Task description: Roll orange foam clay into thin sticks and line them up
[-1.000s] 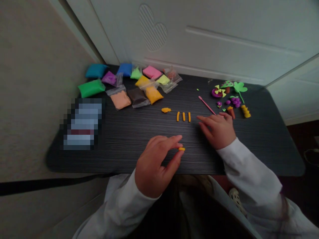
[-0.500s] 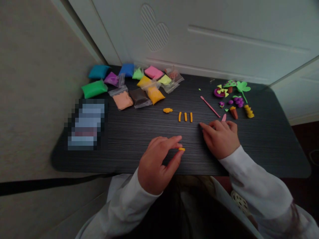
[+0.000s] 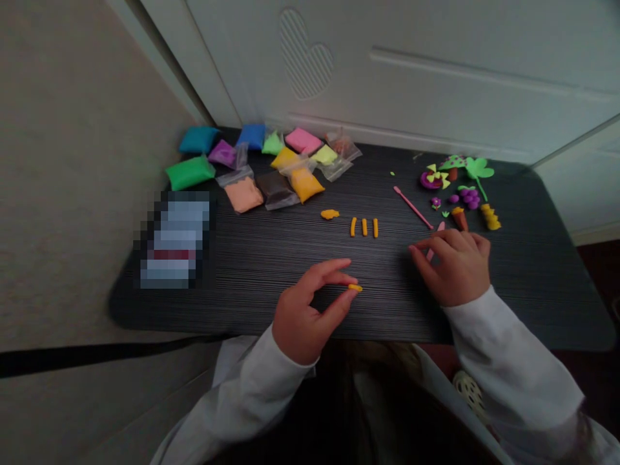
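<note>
A short yellow-orange clay roll point(image 3: 355, 288) is pinched between the thumb and fingers of my left hand point(image 3: 310, 310), above the table's near part. My right hand point(image 3: 453, 268) is low over the table on the right, fingers bent and a little apart. Beneath it lies a pink modelling knife point(image 3: 431, 254), partly covered by the index finger; it shows through the gap beside the thumb. Three similar clay rolls point(image 3: 365, 227) lie side by side ahead of my hands. Left of them rests a yellow-orange clay lump point(image 3: 330, 214).
Bags of coloured clay point(image 3: 243, 194) cover the back left, with a blurred phone point(image 3: 169, 239) in front. A thin pink stick tool point(image 3: 413, 206) lies beyond the right hand. Small clay models, including purple grapes point(image 3: 469, 197) and a green flower point(image 3: 479, 168), sit at back right.
My right hand has moved right and nearer, uncovering the pink knife's tip and part of its body. The left hand keeps its clay roll almost in place. The view has shifted slightly.
</note>
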`<state>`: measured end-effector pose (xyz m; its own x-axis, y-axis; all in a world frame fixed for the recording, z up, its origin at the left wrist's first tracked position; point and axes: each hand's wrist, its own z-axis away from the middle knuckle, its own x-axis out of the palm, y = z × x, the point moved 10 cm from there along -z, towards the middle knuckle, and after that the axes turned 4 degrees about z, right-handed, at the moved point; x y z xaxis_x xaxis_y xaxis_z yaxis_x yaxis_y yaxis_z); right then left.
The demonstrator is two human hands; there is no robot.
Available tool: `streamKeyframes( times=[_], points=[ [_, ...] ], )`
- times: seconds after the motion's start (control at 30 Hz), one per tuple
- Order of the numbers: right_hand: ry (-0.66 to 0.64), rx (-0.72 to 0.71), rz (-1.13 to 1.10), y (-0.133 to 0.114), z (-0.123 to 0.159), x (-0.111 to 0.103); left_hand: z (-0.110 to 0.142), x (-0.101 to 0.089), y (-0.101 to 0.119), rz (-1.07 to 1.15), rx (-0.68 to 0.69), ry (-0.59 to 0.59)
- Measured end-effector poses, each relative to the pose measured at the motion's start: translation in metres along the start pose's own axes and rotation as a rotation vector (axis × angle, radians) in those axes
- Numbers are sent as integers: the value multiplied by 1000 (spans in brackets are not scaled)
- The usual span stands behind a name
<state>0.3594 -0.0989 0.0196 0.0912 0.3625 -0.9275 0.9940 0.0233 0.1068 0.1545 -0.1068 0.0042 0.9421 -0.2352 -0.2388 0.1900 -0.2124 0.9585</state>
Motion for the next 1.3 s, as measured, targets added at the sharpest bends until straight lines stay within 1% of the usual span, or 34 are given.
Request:
streamKeyframes(
  times=[0.03,0.1,0.13,0.2,0.23,0.3,0.37,0.43,0.57,0.63,0.7,0.8,0.87,0.93,1.1,1.3],
  points=[
    [22,-5,-68,-4,2,-6,-1,3,-6,72,-50,-14],
    [23,-35,-261,-18,7,-18,-2,8,-15,200,-132,-33],
    [4,-56,-390,-28,10,-22,-2,10,-18,253,-163,-39],
    [-57,-166,-628,-56,17,-31,-3,14,-21,332,-207,-46],
    [-87,-218,-693,-69,20,-35,-3,15,-22,359,-221,-46],
    [-103,-269,-736,-86,25,-41,-4,16,-23,389,-240,-45],
    [-85,-271,-723,-92,26,-42,-3,17,-24,393,-245,-42],
    [-55,-256,-706,-93,25,-41,-3,18,-25,380,-242,-44],
    [-12,-231,-684,-90,23,-31,-4,20,-28,326,-212,-53],
    [-5,-204,-642,-86,23,-21,-7,13,-31,257,-172,-16],
    [-26,-176,-562,-83,22,-8,-10,1,-35,160,-127,57],
    [-115,-153,-424,-82,22,12,-15,-16,-42,68,-98,141],
    [-157,-154,-373,-83,23,18,-17,-21,-47,66,-103,159],
    [-166,-161,-361,-84,25,17,-17,-23,-50,73,-106,160],
    [-128,-150,-349,-80,33,7,-17,-22,-48,82,-105,153],
    [-130,-203,-344,-78,35,13,-17,-22,-47,83,-111,156]
  ],
)
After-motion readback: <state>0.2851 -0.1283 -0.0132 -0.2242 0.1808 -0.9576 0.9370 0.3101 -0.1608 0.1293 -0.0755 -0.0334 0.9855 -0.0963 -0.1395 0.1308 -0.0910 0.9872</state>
